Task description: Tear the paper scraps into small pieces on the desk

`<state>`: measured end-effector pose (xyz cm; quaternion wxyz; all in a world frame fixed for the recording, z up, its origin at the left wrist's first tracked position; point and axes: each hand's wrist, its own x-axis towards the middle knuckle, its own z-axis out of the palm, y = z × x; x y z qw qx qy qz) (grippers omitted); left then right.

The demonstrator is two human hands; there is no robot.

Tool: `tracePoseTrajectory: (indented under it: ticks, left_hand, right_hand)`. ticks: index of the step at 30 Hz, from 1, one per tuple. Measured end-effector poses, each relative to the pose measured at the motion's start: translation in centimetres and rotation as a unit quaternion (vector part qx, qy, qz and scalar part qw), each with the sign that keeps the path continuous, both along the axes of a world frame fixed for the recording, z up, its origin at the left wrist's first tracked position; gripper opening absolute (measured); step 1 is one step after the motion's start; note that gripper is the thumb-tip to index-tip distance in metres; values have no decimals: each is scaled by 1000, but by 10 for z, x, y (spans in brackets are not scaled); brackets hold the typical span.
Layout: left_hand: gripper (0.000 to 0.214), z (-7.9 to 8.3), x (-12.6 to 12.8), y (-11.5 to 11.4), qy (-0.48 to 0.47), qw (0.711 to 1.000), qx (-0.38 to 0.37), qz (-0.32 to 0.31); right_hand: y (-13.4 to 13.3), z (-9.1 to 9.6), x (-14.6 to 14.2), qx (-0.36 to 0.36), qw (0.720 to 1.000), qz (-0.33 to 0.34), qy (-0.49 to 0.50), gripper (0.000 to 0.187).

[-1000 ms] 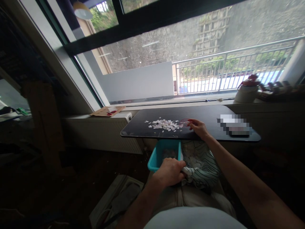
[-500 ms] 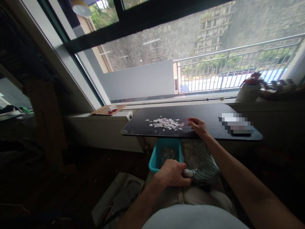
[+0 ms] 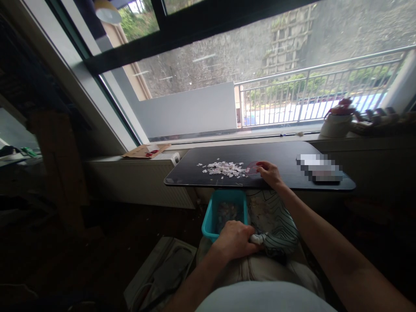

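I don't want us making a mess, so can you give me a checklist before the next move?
1. Right hand has the red see-through piece: ok, it is at the fingers.
2. White bits all in one heap: not ok, a few lie apart.
3. Heap resting on the black table: ok.
4. Turquoise bin open at the top: ok.
5. Left hand gripping the patterned cloth firmly: cannot tell, the hand hides its own grip.
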<state>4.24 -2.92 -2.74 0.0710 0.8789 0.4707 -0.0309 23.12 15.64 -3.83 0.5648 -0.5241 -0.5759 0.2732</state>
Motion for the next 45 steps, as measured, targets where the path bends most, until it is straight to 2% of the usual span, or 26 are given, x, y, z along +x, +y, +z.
tracePoseTrajectory:
  ticks: [10, 17, 22, 35, 45]
  left_hand:
    - [45, 1, -2, -11, -2, 1000, 5, -4]
    - [43, 1, 3, -11, -4, 1000, 7, -7]
    - [45, 4, 4, -12, -5, 1000, 11, -9]
    - [43, 9, 5, -18, -10, 1000, 22, -7]
    - [41, 12, 2, -14, -13, 1000, 17, -12]
  right_hand:
    - [-10, 7, -3, 0, 1000, 17, 17, 25]
    - [-11, 8, -7, 5, 993, 114, 6, 33]
    - [-8, 5, -8, 6, 990, 137, -15, 32]
    - [-15, 9, -8, 4, 991, 132, -4, 29]
    - [-21, 12, -4, -7, 995, 98, 16, 27]
